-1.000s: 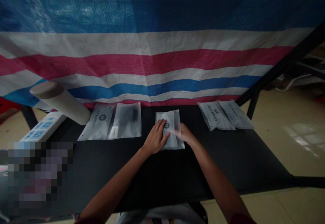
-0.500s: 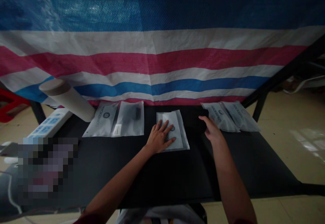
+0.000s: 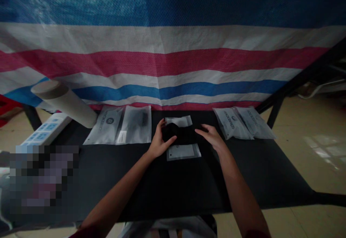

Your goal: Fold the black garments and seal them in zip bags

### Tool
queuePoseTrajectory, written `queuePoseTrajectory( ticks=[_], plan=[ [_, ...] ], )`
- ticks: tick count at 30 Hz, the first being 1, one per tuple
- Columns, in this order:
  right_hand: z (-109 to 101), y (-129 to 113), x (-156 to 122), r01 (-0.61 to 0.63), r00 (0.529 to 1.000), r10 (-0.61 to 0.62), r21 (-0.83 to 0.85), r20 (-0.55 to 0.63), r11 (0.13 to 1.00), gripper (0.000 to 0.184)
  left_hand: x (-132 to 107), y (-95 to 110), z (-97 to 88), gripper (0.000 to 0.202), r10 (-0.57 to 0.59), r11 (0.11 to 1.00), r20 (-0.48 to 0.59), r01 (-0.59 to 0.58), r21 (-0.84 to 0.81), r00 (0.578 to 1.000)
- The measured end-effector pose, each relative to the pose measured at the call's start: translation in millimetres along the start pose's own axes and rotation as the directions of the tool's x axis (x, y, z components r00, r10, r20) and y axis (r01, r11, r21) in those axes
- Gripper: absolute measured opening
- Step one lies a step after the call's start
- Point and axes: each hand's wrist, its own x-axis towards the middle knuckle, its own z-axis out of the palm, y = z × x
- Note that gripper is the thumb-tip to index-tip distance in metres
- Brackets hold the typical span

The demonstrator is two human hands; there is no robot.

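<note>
A clear plastic pouch (image 3: pixel 183 151) lies flat in the middle of the black table (image 3: pixel 173 187). Across it stretches a dark folded cloth item (image 3: pixel 182 133), hiding the pouch's middle. My left hand (image 3: pixel 159 140) grips the cloth's left end with curled fingers. My right hand (image 3: pixel 212 137) holds its right end. Both hands are above the pouch.
Two printed pouches (image 3: pixel 120 124) lie to the left, two more (image 3: pixel 243 122) to the right. A cardboard tube (image 3: pixel 63 103) and a white power strip (image 3: pixel 44 133) sit at far left. A striped tarp (image 3: pixel 173 50) hangs behind. A black frame leg (image 3: pixel 297 79) slants right.
My right hand went to the right and came back with a dark cloth item. My left hand lifted off the pouch and took the cloth's other end.
</note>
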Motion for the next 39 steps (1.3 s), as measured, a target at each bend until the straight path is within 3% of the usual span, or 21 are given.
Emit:
queuePoseTrajectory(
  ticks=[2, 5, 7, 9, 13, 18, 23, 26, 31, 36, 39],
  plan=[
    [-1, 1, 0, -0.02, 1.0, 0.02, 0.005, 0.0, 1.0, 0.041, 2, 0, -3.7, 0.081, 0.002, 1.0, -0.044, -0.001, 0.029, 0.999],
    [-5, 1, 1, -0.075, 0.997, 0.075, 0.029, -0.027, 0.997, 0.038, 5, 0, -11.0, 0.061, 0.04, 0.999, -0.14, -0.038, 0.017, 0.989],
    [-10, 2, 3, -0.113, 0.989, 0.12, 0.08, -0.082, 0.99, 0.034, 6, 2, -15.9, 0.049, 0.068, 0.998, -0.232, -0.062, 0.033, 0.97],
    [-17, 2, 6, -0.163, 0.972, 0.183, 0.137, -0.146, 0.977, 0.034, 6, 4, -19.8, 0.04, 0.099, 0.992, -0.258, -0.074, 0.105, 0.961],
    [-24, 5, 11, -0.274, 0.932, 0.299, 0.14, -0.205, 0.951, 0.04, 5, 4, -21.7, 0.036, 0.105, 0.961, -0.084, -0.079, 0.266, 0.991],
    [-23, 7, 13, -0.3, 0.931, 0.309, 0.071, -0.195, 0.951, 0.042, 3, -8, -17.0, 0.07, -0.04, 0.933, 0.061, 0.015, 0.358, 0.997],
    [-28, 9, 11, -0.238, 0.957, 0.234, -0.001, -0.173, 0.971, 0.048, 2, -5, -18.2, 0.073, -0.01, 0.86, 0.035, -0.009, 0.51, 0.999],
    [-31, 16, 11, -0.17, 0.981, 0.153, -0.143, -0.123, 0.975, 0.044, 3, 3, -20.9, 0.059, 0.045, 0.779, 0.044, -0.063, 0.624, 0.998],
    [-34, 39, 19, 0.011, 0.996, -0.042, -0.356, -0.08, 0.934, 0.044, 3, 9, -23.1, 0.041, 0.042, 0.688, 0.077, -0.085, 0.72, 0.996],
    [-36, 45, 23, 0.111, 0.988, -0.15, -0.458, -0.048, 0.882, 0.028, 3, 15, -24.7, 0.02, 0.084, 0.71, 0.01, -0.067, 0.701, 0.996],
    [-37, 33, 20, 0.155, 0.972, -0.211, -0.4, -0.099, 0.903, 0.026, 5, 21, -27.2, 0.013, 0.134, 0.818, -0.022, -0.098, 0.567, 0.991]
  ],
)
